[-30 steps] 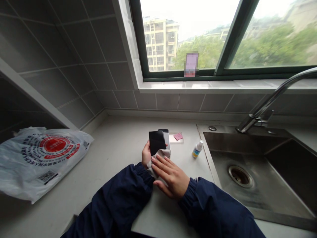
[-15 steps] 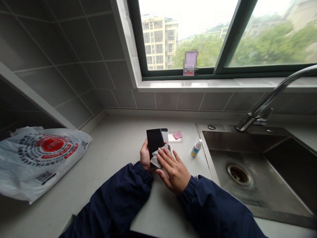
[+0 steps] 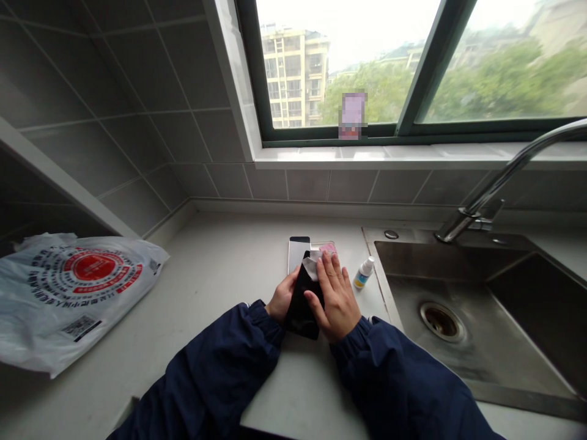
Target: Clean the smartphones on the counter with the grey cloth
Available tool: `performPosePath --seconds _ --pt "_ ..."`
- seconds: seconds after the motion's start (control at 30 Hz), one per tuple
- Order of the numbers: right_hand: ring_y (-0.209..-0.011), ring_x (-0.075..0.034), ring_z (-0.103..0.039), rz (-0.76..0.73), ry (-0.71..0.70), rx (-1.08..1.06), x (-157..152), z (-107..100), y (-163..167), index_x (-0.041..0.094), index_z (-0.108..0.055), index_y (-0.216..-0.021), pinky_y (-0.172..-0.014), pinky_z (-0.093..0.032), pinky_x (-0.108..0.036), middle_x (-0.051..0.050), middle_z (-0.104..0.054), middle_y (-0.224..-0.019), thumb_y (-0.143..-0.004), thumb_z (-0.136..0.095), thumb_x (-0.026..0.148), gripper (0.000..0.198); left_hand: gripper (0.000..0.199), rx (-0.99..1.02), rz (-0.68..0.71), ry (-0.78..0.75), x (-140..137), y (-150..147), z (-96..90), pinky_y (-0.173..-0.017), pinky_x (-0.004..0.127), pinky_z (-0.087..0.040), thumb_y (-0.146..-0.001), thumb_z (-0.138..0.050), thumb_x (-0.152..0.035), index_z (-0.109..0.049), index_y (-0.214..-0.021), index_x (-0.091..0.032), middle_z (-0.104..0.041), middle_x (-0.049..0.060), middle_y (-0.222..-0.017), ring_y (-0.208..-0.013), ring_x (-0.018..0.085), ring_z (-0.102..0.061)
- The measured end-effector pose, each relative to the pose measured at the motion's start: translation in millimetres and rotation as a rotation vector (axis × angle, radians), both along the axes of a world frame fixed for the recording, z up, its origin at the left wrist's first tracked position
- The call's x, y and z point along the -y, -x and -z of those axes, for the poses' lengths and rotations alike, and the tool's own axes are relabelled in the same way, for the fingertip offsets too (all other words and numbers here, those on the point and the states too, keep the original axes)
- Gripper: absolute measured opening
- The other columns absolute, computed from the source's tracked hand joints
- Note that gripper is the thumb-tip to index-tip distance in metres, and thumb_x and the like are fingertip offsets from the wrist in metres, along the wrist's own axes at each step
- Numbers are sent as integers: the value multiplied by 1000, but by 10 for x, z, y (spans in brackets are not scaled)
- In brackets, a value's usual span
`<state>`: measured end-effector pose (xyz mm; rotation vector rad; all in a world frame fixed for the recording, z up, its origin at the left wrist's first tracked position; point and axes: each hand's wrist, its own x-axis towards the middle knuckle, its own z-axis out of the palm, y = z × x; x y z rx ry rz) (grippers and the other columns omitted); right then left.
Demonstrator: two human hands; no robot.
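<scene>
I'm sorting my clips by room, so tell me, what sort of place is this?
Most likely a kitchen: a stainless steel sink with a curved faucet is set into a white countertop, with a tiled wall behind.

Taking the phone [image 3: 300, 315] in our left hand [image 3: 281, 297] as the dial's centre, we have a cloth [image 3: 312, 266] on its far end, under our right hand [image 3: 337, 293]. Behind, at twelve on the counter [image 3: 224, 256], lies a second phone [image 3: 299, 249]; beside it, towards one, a case [image 3: 314, 246] with a small piece [image 3: 328, 247] on or in it. The spray bottle [image 3: 364, 272] stands between two and three, just before the sink [image 3: 477, 348] at three. The faucet [image 3: 454, 226] rises at two, and a plastic bag [image 3: 87, 299] lies at nine.
</scene>
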<state>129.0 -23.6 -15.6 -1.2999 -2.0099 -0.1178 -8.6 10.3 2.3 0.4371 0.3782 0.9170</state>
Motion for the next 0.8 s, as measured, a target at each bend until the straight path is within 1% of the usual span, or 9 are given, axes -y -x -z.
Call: performPosePath --seconds 0.07,0.17,0.3,0.43,0.57,0.63,0.7,0.8 --pt "-153 -34 -15 2 -11 -13 -23 1 -20 17 -3 -162 -116 -30 -61 -18 -21 -164 -104 -40 40 72 48 -18 3 -4 1 -6 5 -120 36 -31 -102 -38 -36 -69 -121 -6 -74 13 -118 -131 27 -56" --pt "-153 -35 -17 -22 -11 -14 -30 -1 -28 18 -6 -162 -115 -32 -62 -17 -24 -164 -103 -40 38 71 45 -48 -35 11 6 -10 -3 -118 36 -34 -100 -41 -36 -70 -121 -8 -74 13 -116 -130 28 -57" --pt "-152 -35 -20 -83 7 12 11 -13 5 16 -13 -161 -115 -32 -62 -18 -26 -162 -103 -41 35 68 48 -33 -100 49 1 -4 -25 -116 38 -37 -100 -41 -37 -67 -123 -4 -73 16 -118 -126 29 -60" --pt "-152 -34 -21 -157 15 47 58 -25 43 11 -25 -158 -115 -33 -61 -19 -29 -161 -102 -42 33 63 51 -25 -180 120 -37 15 -49 -115 39 -37 -101 -35 -39 -68 -120 -4 -74 16 -114 -123 28 -63" --pt "-151 -34 -25 -212 10 65 79 -35 56 7 -40 -151 -115 -35 -60 -20 -36 -157 -102 -42 31 54 49 -84 -317 165 -80 36 -71 -113 37 -40 -102 -35 -37 -71 -108 -3 -77 16 -102 -113 27 -68" --pt "-150 -34 -28 -226 3 71 86 -43 58 6 -45 -147 -114 -36 -60 -20 -38 -156 -102 -43 31 52 47 -110 -364 166 -98 50 -70 -111 38 -43 -101 -36 -35 -71 -104 -4 -77 16 -97 -110 27 -70" --pt "-149 -33 -30 -238 -2 75 95 -53 61 6 -48 -145 -114 -37 -59 -20 -40 -155 -102 -44 31 50 45 -112 -398 154 -117 70 -56 -108 40 -46 -100 -38 -35 -71 -105 -5 -77 15 -97 -108 28 -70" --pt "-148 -32 -32 -254 5 77 111 -64 68 8 -49 -145 -114 -38 -58 -19 -41 -155 -101 -44 29 49 42 -102 -434 144 -144 108 -23 -103 43 -50 -99 -41 -35 -70 -112 -7 -77 13 -100 -105 29 -71"
